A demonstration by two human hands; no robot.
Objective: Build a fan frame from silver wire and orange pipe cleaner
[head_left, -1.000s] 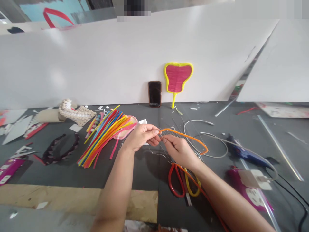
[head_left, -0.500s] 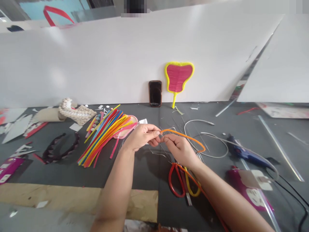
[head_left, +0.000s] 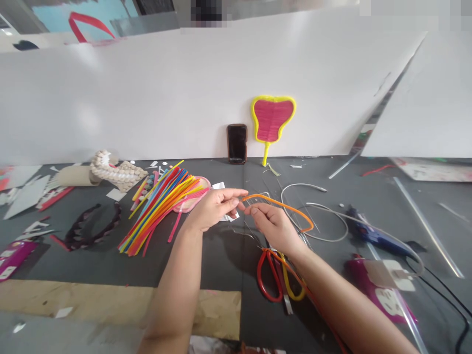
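Both hands meet above the dark grey table [head_left: 92, 263]. My right hand [head_left: 275, 227] pinches the near end of a bent orange pipe cleaner [head_left: 291, 210], which arcs to the right and back under my wrist. My left hand [head_left: 216, 209] is beside it, its index finger stretched toward the orange tip and the other fingers loosely curled, just touching or nearly touching the end. Thin wires lie beneath the hands.
A fan of coloured pipe cleaners [head_left: 162, 209] lies left of the hands. Red and yellow scissors [head_left: 275, 278] sit under my right forearm. A blue glue gun [head_left: 376, 235], white wire loops [head_left: 324, 221], a phone [head_left: 236, 142] and a pink-and-yellow fan [head_left: 272, 118] lean at the white board.
My left hand has loosened its pinch on the orange pipe cleaner's end, with the index finger now stretched out. The right hand keeps hold and has hardly moved.
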